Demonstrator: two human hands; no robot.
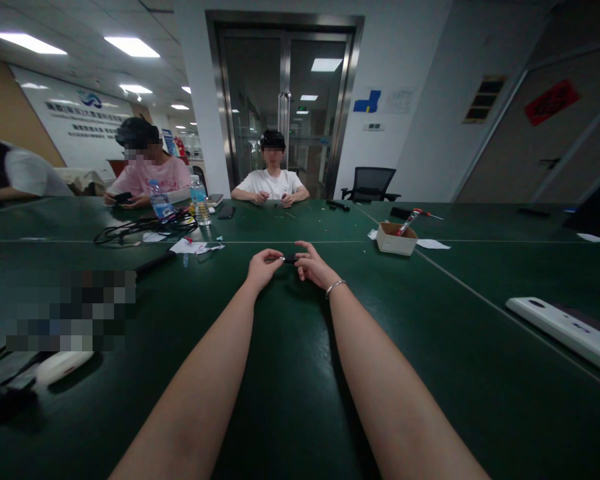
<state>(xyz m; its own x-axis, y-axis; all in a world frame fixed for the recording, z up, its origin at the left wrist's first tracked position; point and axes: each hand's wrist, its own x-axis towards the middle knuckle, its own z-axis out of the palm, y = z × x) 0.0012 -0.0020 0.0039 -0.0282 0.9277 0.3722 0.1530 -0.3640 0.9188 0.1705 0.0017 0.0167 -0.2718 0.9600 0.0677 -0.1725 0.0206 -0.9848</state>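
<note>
Both arms were stretched well forward over the dark green desk, and the two hands met above its middle seam. The left hand and the right hand shared a small dark object, slim and too small to identify, held just above the desk between them. The fingers of the left hand were pressed together in a pinch on one end of it; the right hand's thumb and forefinger pinched the other end, while its remaining fingers were loosely spread, and a thin bracelet sat at that wrist. Judging from this, the work on the piece seemed to be in its middle: it was gripped at both ends, but whether anything was yet joined, pulled apart or fitted could not be told at this size. No finished pieces lay near the hands. Off to the right stood a small cardboard box with a red-handled tool leaning in it, well apart from the hands and untouched. Across the desk another person in a white shirt sat with both hands together over something small.
</note>
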